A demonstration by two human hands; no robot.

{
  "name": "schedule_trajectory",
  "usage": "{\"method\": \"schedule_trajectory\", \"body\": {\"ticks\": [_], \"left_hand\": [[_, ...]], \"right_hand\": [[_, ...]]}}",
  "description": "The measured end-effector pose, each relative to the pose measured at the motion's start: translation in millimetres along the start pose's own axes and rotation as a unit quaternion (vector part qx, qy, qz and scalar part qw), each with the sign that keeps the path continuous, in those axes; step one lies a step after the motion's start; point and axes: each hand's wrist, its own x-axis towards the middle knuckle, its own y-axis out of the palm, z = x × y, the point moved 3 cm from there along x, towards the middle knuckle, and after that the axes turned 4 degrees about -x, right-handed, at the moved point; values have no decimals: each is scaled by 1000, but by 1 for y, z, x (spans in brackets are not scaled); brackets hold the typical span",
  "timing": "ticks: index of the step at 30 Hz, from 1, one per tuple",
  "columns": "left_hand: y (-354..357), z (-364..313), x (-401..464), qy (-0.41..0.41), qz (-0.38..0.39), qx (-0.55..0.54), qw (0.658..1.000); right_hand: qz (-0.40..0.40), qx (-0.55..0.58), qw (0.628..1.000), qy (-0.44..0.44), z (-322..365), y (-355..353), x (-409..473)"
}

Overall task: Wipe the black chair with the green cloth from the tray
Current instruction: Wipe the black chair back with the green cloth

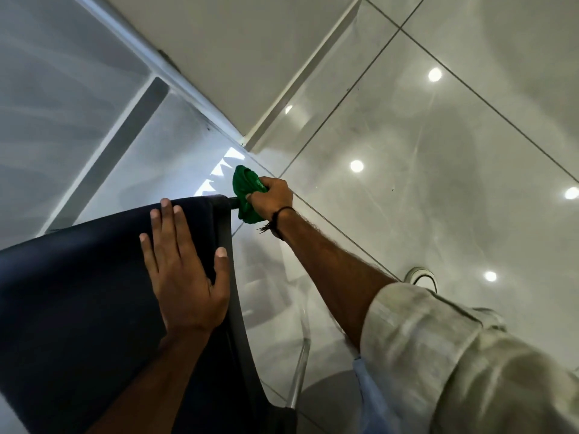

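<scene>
The black chair (78, 302) fills the lower left, seen from above with its dark padded back towards me. My left hand (185, 274) lies flat on that back near its top edge, fingers spread, holding nothing. My right hand (272, 195) is closed around the bunched green cloth (246, 191), which is pressed against a short black bar that sticks out from the chair's upper right corner. The tray is out of view.
Glossy grey floor tiles (438, 170) spread to the right, reflecting ceiling lights. A white wall with a skirting board (297, 86) runs diagonally behind. A frosted glass partition (62, 104) stands at left. My shoe (421, 277) is on the floor at right.
</scene>
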Motion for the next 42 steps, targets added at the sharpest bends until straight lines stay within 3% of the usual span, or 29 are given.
{"method": "schedule_trajectory", "body": {"ticks": [5,11,16,20,27,33,38,40,42], "left_hand": [[1,1,0,6,7,8,1000],[-1,0,-1,9,3,26,1000],[-1,0,0,2,17,31,999],[-3,-2,0,-5,15,19,1000],[-5,-5,-1,0,10,13,1000],[0,1,-1,17,28,38,999],[-8,-12,2,-21,93,65,993],[-23,-29,2,-78,134,41,987],[-40,-60,-5,-160,163,-55,972]], "right_hand": [[3,26,995,-91,8,8,-14],[11,-73,996,-40,16,2,0],[3,-29,996,-88,14,2,-14],[4,-67,996,-50,16,2,-7],[58,-114,984,-122,21,-19,-18],[35,-176,971,-156,38,-7,-26],[122,-176,975,-66,20,-61,-61],[122,-109,986,-24,25,-91,-90],[147,-16,989,16,34,-114,-126]]}}
